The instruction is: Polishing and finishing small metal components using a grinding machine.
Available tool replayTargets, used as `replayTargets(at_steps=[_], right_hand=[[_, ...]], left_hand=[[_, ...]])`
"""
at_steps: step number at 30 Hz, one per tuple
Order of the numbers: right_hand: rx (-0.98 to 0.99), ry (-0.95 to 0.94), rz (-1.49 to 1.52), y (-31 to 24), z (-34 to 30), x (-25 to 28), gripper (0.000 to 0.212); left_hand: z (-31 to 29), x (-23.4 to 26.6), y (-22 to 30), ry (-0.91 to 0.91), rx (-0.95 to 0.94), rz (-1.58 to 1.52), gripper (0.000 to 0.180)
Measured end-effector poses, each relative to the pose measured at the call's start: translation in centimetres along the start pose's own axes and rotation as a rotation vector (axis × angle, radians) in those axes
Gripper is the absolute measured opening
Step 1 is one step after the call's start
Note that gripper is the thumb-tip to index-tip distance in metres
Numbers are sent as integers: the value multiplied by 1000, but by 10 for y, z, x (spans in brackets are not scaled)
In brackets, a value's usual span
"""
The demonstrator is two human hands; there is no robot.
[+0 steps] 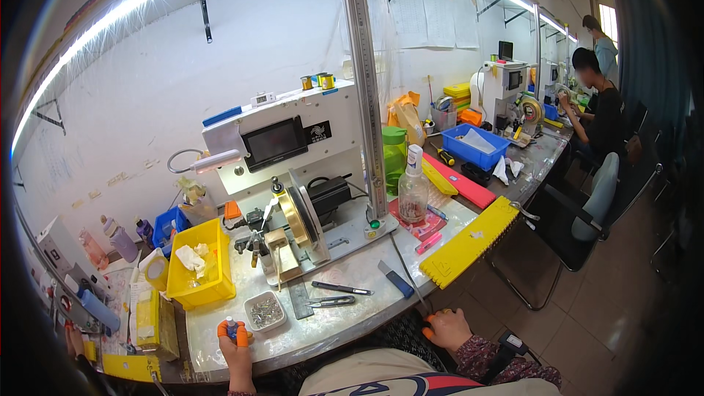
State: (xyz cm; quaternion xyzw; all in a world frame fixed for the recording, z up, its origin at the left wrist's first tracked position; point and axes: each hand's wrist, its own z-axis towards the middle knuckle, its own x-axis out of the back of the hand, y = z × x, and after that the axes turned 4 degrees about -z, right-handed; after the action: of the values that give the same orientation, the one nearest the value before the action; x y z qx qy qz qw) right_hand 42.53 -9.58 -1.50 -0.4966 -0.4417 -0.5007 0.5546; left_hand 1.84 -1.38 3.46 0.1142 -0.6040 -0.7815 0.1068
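My left hand [235,352], with orange finger covers, is closed around a small blue object with a pale top [232,324] at the table's front edge. Beside it stands a white square dish [265,312] of small metal parts. My right hand [449,328] rests low by my lap, past the table edge, its fingers curled and an orange cover on one; what they hold, if anything, is hidden. A dark cable [408,270] runs down toward it. In front of me stands a white bench machine with a dark screen [275,144] and a gold-coloured wheel [299,216].
On the table lie a black craft knife [342,288], grey snips [331,301], a steel plate [299,301] and a blue-handled blade [397,281]. A yellow bin [199,268] stands left; a clear bottle [413,194] and yellow board [471,242] are right. Two people sit or stand farther right.
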Motion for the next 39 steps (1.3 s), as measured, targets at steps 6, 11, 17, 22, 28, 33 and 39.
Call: replayTargets(at_steps=[6, 11, 17, 22, 28, 33, 39], right_hand=[[-6, -18, 0, 0, -1, 1, 28], [0, -14, 1, 0, -1, 2, 28], [-5, -15, 12, 0, -1, 2, 27], [-10, -23, 16, 0, -1, 3, 28], [-5, -24, 12, -1, -1, 3, 28], [-7, -27, 7, -1, -1, 3, 29], [0, -19, 18, -2, -2, 2, 28]], left_hand=[[1, 0, 0, -2, 7, 3, 24], [1, 1, -3, 9, 7, 1, 24], [2, 1, -4, 8, -3, -10, 24], [2, 0, -3, 12, 5, -6, 24], [2, 2, -5, 14, 3, -6, 26], [1, -1, 0, 17, 17, 15, 23], [1, 2, -1, -13, 11, -18, 26]])
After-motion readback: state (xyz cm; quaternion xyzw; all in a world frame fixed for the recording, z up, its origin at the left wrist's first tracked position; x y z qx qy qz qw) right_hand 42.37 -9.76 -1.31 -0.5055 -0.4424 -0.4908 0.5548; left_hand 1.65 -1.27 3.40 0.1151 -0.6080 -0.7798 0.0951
